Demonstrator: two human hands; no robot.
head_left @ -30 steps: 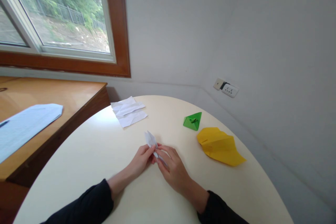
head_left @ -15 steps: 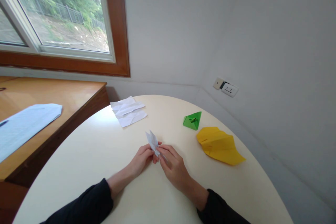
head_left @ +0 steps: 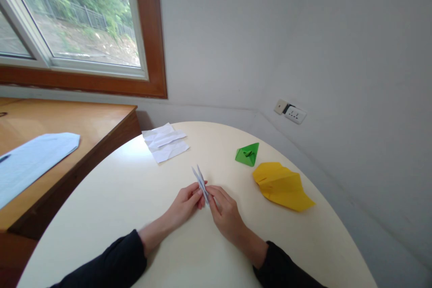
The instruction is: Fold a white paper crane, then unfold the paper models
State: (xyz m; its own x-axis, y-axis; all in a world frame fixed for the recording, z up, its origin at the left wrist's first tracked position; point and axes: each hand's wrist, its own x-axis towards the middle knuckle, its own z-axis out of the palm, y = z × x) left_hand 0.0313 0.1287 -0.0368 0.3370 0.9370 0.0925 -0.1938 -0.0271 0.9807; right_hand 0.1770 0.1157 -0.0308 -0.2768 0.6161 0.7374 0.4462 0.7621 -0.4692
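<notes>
I see the left hand [head_left: 185, 201] and right hand [head_left: 227, 216] both pinching the folded paper [head_left: 201, 183] over the table's [head_left: 114, 198] middle, probably to steady it. Yellow paper [head_left: 281, 185] lies right, seemingly leaving room.

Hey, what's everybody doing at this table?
A person is holding a small folded white paper over the round table, with the left hand and the right hand both pinching it. Two of its tips stick up, slightly apart. Creased white paper lies toward the far left; green folded paper and yellow paper lie to the right.
</notes>
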